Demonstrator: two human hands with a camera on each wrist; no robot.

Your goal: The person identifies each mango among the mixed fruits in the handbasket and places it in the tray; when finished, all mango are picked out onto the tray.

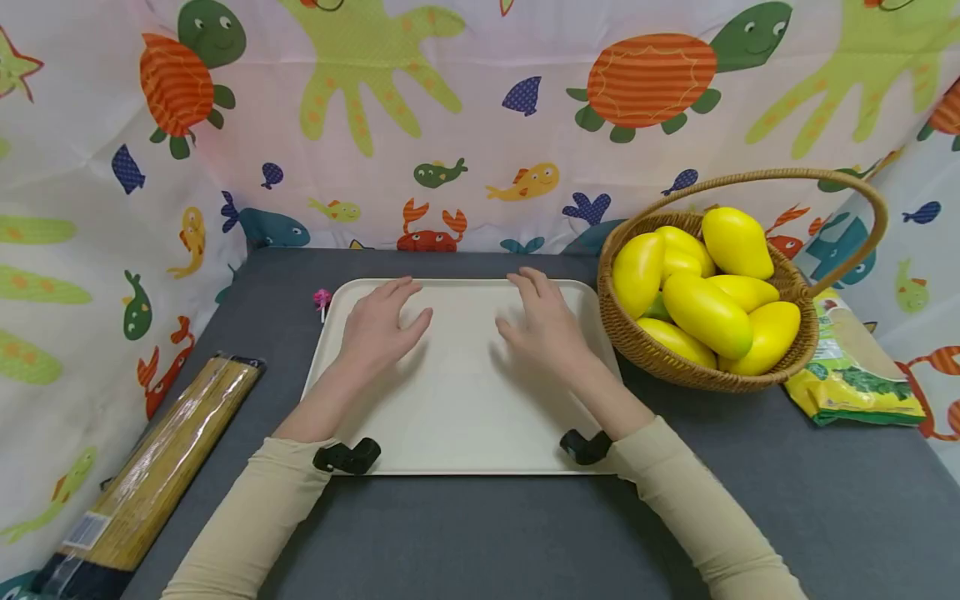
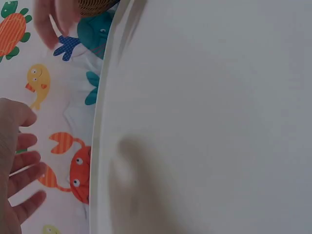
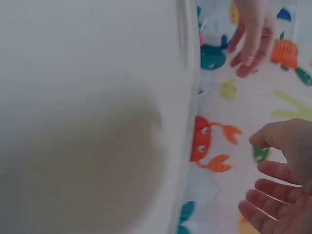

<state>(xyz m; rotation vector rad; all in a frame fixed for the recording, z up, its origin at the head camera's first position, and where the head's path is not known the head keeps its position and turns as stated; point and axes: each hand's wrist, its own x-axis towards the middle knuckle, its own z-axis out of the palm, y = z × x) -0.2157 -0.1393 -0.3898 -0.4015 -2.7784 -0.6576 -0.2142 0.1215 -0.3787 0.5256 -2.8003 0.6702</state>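
Note:
Both hands hover over a cream rectangular tray (image 1: 457, 433), their shadows falling on its bare surface. My left hand (image 1: 381, 327) is above the tray's left part, fingers spread and loosely bent, holding nothing. Across from it, my right hand (image 1: 546, 325) is above the right part with relaxed fingers and nothing in its grasp. In the left wrist view the left hand (image 2: 19, 170) shows its parted fingers near the tray's far rim. The right wrist view has the right hand (image 3: 282, 180) with thumb and fingers apart.
A wicker basket (image 1: 705, 379) of yellow mangoes (image 1: 708, 312) stands at the tray's right, its handle arching high. Behind it lies a yellow-green packet (image 1: 862, 375). A long pack of thin sticks (image 1: 172, 450) lies at left. A pink-topped lollipop (image 1: 322, 298) is by the tray's far left corner.

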